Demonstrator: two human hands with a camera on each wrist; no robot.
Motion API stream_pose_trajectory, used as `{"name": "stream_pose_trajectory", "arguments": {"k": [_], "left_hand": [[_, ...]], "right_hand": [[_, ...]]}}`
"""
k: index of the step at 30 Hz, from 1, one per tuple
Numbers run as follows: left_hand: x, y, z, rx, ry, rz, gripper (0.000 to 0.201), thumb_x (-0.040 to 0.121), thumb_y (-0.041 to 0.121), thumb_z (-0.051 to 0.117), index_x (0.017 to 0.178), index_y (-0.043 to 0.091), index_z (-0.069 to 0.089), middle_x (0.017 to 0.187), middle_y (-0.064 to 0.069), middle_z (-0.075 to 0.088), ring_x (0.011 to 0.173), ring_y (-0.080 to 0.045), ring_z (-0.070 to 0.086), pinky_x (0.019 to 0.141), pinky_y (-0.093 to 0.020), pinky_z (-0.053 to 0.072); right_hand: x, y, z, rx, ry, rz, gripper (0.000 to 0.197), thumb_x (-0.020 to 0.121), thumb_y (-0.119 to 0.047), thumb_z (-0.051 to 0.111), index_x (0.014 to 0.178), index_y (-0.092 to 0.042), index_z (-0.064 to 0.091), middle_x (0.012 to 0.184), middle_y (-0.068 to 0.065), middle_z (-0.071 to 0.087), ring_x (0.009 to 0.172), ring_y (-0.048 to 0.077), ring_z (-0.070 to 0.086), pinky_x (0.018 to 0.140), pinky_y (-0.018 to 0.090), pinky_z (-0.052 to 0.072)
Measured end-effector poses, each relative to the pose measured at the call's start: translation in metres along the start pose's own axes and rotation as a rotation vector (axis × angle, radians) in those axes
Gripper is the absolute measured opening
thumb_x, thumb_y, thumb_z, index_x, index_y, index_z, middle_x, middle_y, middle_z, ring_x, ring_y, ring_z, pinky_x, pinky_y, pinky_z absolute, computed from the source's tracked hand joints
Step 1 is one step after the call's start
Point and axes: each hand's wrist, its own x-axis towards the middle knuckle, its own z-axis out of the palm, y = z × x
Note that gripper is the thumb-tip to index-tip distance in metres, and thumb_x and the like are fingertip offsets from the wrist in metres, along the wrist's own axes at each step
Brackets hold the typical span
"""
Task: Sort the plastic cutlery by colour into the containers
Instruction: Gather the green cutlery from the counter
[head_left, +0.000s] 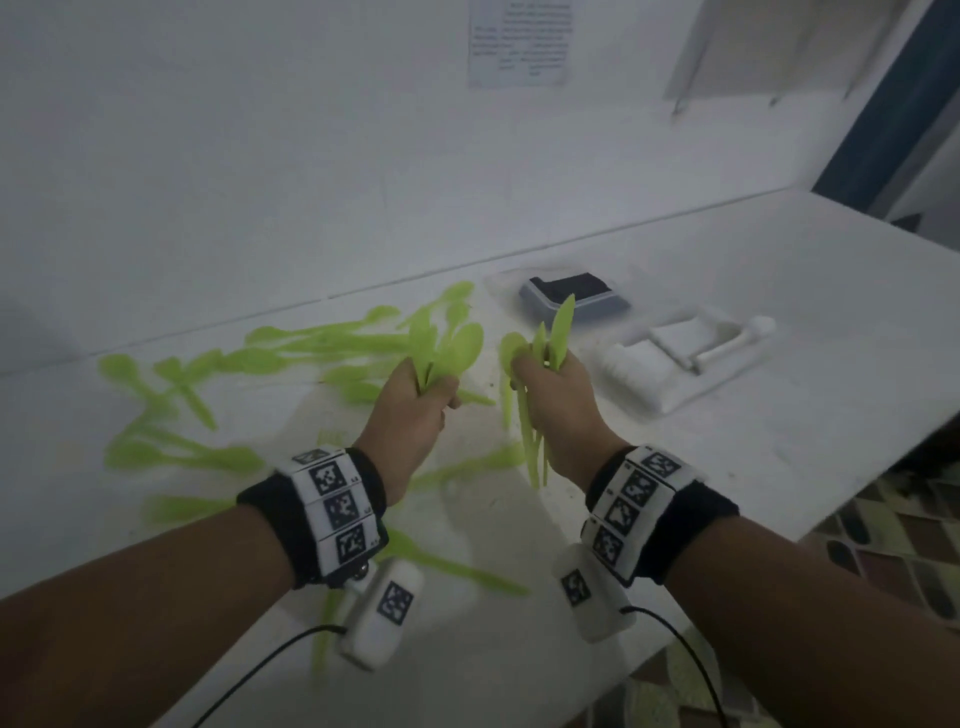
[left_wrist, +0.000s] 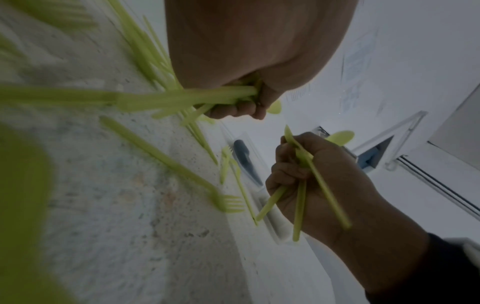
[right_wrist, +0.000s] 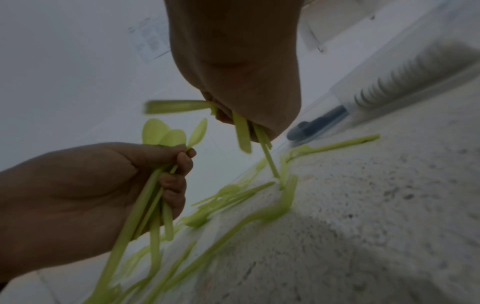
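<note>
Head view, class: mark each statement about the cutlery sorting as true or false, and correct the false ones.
1. Both hands grip bundles of green cutlery. True: the left hand and the right hand each hold a bunch.
2. The loose cutlery on the table is red. False: the loose cutlery is green.
3. The container with dark contents lies beyond the right hand. True.
4. The white container holds green cutlery. False: only white pieces show in it.
5. The left hand is empty. False: it holds green spoons.
</note>
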Motion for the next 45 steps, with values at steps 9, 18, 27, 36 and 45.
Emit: {"name": "stream_pose_trajectory", "arguments": {"k": [9,18,27,36,45], "left_hand": [[-0.005,0.006,0.048,0.085,0.092,0.031,0.01,0.105,0.022,0.056,0.111,0.018,0.062,0.089,0.003,0.071,0.068,-0.008,0.058,0.067,-0.027,0.048],[-0.009,0.016,0.067,0.184,0.387,-0.007,0.033,0.104,0.047,0.05,0.104,0.017,0.064,0.074,0.006,0.061,0.063,-0.013,0.058,0.066,-0.031,0.048],[-0.003,0.029,0.078,-0.013,0.233,-0.115,0.02,0.101,0.022,0.043,0.115,0.01,0.048,0.083,-0.008,0.05,0.064,-0.014,0.044,0.055,-0.027,0.041],[-0.001,0.03,0.052,-0.019,0.21,-0.152,0.025,0.104,0.027,0.057,0.116,0.006,0.062,0.093,-0.004,0.071,0.074,-0.017,0.068,0.077,-0.033,0.056],[-0.001,0.034,0.03,0.039,0.096,-0.124,0.029,0.105,0.039,0.053,0.116,0.015,0.067,0.1,-0.005,0.072,0.084,-0.018,0.068,0.085,-0.037,0.057]], "right_hand": [[0.022,0.003,-0.014,0.13,-0.203,0.12,0.017,0.1,-0.017,0.061,0.085,-0.012,0.067,0.066,-0.004,0.059,0.052,0.009,0.05,0.046,0.022,0.039],[0.06,0.003,-0.047,0.215,-0.177,0.167,0.02,0.103,-0.023,0.06,0.083,-0.019,0.061,0.057,-0.011,0.052,0.047,0.006,0.043,0.044,0.021,0.037],[0.035,0.005,-0.032,0.152,-0.577,0.092,0.027,0.104,-0.019,0.059,0.095,0.004,0.07,0.067,-0.002,0.065,0.057,0.007,0.059,0.055,0.02,0.047],[0.074,-0.008,-0.024,0.214,-0.259,0.172,0.017,0.101,-0.028,0.064,0.089,-0.017,0.071,0.076,-0.005,0.068,0.049,0.009,0.041,0.051,0.024,0.036],[0.055,-0.015,0.007,0.185,-0.375,0.119,0.027,0.106,-0.022,0.058,0.08,-0.017,0.064,0.057,-0.008,0.057,0.041,0.004,0.044,0.046,0.021,0.039]]}}
